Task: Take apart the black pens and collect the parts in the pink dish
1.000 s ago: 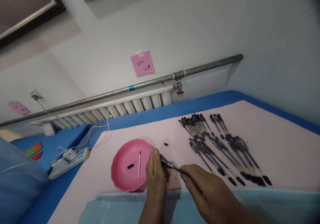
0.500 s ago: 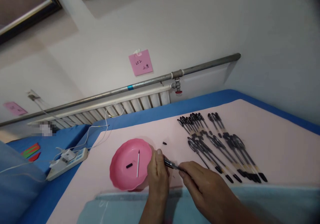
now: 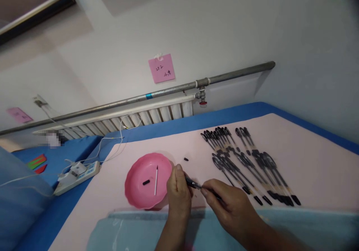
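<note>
Both hands grip one black pen point(image 3: 194, 184) over the pink table mat point(image 3: 294, 157). My left hand point(image 3: 178, 195) is closed around its tip end. My right hand point(image 3: 227, 206) pinches the barrel behind it. Just left of my left hand sits a pink dish point(image 3: 137, 195) holding a white refill point(image 3: 156, 180) and a small black cap point(image 3: 146, 182). Another small black piece point(image 3: 186, 159) lies on the mat above my hands. Several black pens point(image 3: 246, 165) lie in rows to the right.
A white power strip point(image 3: 77, 172) with cables lies on the blue cover point(image 3: 196, 122) at the left. A radiator point(image 3: 140, 118) and pipe point(image 3: 238, 72) run along the wall. A light blue cloth point(image 3: 134, 230) covers the near edge. Red and green items point(image 3: 36, 163) lie far left.
The hands stay on the pen and have barely moved; the view has shifted slightly.
</note>
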The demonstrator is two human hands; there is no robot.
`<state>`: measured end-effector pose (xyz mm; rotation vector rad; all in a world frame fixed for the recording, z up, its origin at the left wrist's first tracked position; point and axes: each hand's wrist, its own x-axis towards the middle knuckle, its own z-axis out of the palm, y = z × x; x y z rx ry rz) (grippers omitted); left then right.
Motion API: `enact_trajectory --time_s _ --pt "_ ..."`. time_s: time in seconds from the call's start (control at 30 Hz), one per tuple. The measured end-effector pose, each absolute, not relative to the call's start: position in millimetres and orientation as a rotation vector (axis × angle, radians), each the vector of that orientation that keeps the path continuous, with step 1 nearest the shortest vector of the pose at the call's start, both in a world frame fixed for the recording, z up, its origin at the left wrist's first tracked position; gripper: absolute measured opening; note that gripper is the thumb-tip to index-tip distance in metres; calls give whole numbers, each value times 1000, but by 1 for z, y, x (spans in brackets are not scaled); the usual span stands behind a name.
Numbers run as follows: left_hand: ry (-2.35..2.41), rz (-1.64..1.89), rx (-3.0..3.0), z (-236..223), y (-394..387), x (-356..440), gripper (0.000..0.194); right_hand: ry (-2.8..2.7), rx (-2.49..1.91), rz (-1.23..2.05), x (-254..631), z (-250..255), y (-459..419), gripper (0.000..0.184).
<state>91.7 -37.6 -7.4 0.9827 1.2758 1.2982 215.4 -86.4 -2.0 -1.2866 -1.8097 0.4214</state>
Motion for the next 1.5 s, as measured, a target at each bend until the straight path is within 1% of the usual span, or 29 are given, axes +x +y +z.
enact_trajectory --time_s 0.3,0.53,0.63,0.73,0.97,1.3,1.5 --pt "1236 1294 977 -5 -38 91 42 -1815 -1243 421 218 -6 -84 17" --pt "1292 1285 725 6 -29 84 43 -1832 -1184 397 209 4 -101 16" --pt "1214 1314 648 12 -29 83 43 -1761 -1231 450 210 8 -100 18" --pt "1142 1328 602 13 -30 83 42 -1729 -1312 436 215 7 -94 17" --pt "1058 1331 681 5 -30 85 40 -1840 -1391 416 218 1 -90 20" --pt "1042 1312 894 5 -31 79 40 -1887 -1449 416 224 9 -90 20" --pt "1046 1205 1010 3 -33 80 39 -1904 -1461 371 225 7 -89 19"
